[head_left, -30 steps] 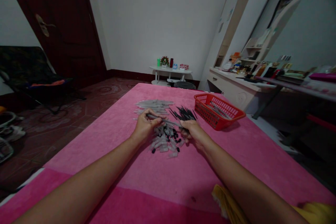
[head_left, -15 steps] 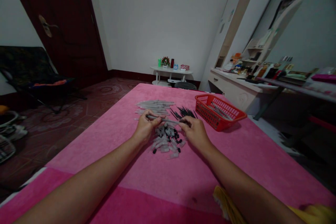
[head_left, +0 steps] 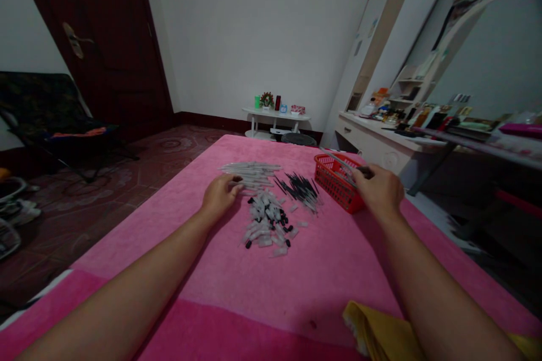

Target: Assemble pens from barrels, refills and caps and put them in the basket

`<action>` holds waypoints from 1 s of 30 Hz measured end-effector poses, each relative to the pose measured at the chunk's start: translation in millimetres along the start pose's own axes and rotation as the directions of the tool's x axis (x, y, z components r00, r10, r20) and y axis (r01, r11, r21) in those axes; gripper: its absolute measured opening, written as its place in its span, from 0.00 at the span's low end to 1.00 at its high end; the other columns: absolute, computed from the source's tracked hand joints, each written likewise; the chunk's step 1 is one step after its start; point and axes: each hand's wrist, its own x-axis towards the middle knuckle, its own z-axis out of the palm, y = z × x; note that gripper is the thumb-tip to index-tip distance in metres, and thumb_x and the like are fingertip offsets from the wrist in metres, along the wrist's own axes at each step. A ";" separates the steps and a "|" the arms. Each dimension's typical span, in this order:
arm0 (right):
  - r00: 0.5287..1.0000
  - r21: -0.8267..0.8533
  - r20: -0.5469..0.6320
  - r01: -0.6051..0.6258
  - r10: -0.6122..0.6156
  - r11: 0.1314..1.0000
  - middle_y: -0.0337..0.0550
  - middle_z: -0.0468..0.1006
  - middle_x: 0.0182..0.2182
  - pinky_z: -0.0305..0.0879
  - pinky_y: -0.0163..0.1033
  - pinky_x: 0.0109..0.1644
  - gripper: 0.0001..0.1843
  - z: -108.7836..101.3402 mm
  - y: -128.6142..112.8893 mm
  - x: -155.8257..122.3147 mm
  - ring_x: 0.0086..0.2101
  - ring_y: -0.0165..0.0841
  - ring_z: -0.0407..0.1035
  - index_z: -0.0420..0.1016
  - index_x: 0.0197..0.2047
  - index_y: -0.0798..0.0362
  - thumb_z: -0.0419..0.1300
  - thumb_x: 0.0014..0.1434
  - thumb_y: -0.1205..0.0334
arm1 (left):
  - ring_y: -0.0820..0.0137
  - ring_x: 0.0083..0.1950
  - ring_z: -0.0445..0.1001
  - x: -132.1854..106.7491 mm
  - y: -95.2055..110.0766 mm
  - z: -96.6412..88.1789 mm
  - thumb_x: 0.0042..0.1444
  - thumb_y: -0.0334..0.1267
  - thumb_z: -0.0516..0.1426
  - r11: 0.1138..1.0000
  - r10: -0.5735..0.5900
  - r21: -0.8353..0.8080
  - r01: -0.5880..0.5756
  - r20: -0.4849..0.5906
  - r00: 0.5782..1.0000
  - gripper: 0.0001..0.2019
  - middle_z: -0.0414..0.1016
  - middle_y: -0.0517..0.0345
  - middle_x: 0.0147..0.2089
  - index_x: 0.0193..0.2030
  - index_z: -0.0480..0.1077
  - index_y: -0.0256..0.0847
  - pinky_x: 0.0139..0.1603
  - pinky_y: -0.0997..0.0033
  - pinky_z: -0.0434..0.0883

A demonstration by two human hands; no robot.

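On the pink cloth (head_left: 262,293) lie a row of clear pen barrels (head_left: 250,172), a bunch of black refills (head_left: 298,187) and a heap of small clear and black caps (head_left: 267,225). My left hand (head_left: 220,194) rests at the near end of the barrels, fingers curled on one of them. My right hand (head_left: 379,189) hovers over the red basket (head_left: 339,183), pinching a thin assembled pen (head_left: 342,162) that points into it. More pens lie in the basket.
A dresser (head_left: 381,144) crowded with bottles stands to the right. A small white table (head_left: 275,118) sits against the far wall, a dark chair (head_left: 51,124) and a door (head_left: 97,39) on the left. Yellow fabric (head_left: 376,333) lies at the near right.
My right hand has carried the pen away from the pile and to the right, over the red basket. My left hand let go of it and moved to the barrels.
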 end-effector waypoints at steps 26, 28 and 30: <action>0.994 -0.205 0.104 -0.003 0.025 0.979 0.58 0.77 0.28 0.56 0.44 0.31 0.19 -1.3 32.5 14.1 0.30 0.44 0.70 0.82 0.37 0.55 0.58 0.52 0.50 | 0.56 0.47 0.70 -5.7 -3.5 -0.4 0.50 0.35 0.57 0.854 0.161 0.468 -0.227 0.177 0.971 0.08 0.76 0.49 0.39 0.36 0.77 0.44 0.47 0.60 0.67; 0.997 -0.146 0.059 -0.032 0.041 0.989 0.58 0.77 0.29 0.56 0.43 0.32 0.19 -6.0 25.0 13.9 0.31 0.43 0.70 0.81 0.36 0.55 0.58 0.53 0.50 | 0.55 0.49 0.69 -6.9 1.7 -0.1 0.50 0.35 0.57 0.898 0.194 0.382 -0.220 0.106 0.975 0.10 0.75 0.48 0.42 0.39 0.77 0.44 0.49 0.59 0.66; 0.997 0.009 0.068 -0.047 0.046 0.999 0.54 0.78 0.28 0.58 0.42 0.32 0.17 -8.2 12.1 11.2 0.30 0.41 0.70 0.81 0.33 0.55 0.58 0.53 0.50 | 0.56 0.49 0.69 -9.0 11.6 1.9 0.51 0.35 0.58 0.952 0.205 0.225 -0.207 0.031 0.978 0.10 0.75 0.49 0.43 0.40 0.77 0.43 0.51 0.59 0.66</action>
